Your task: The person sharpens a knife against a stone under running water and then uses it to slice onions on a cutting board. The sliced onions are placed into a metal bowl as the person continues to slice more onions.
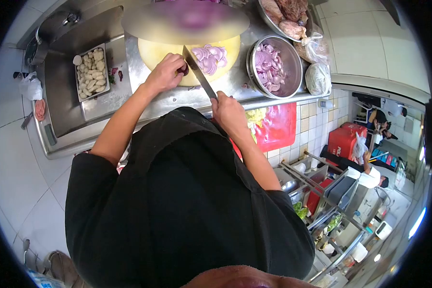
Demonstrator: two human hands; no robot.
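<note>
Upper centre: left hand (165,72) fingers curled on purple onion (183,70); right hand (229,113) fingers wrapped around steel knife (197,69); round yellow board (153,53).

Knife (199,72) angled over yellow board (151,53), beside purple onion slices (211,57); onion piece (183,70) pinned.

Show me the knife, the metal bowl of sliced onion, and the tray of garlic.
knife (199,74), head view, middle of the blade
metal bowl (293,57), head view, right inner wall
tray of garlic (92,72), head view, on the cloves inside
</note>
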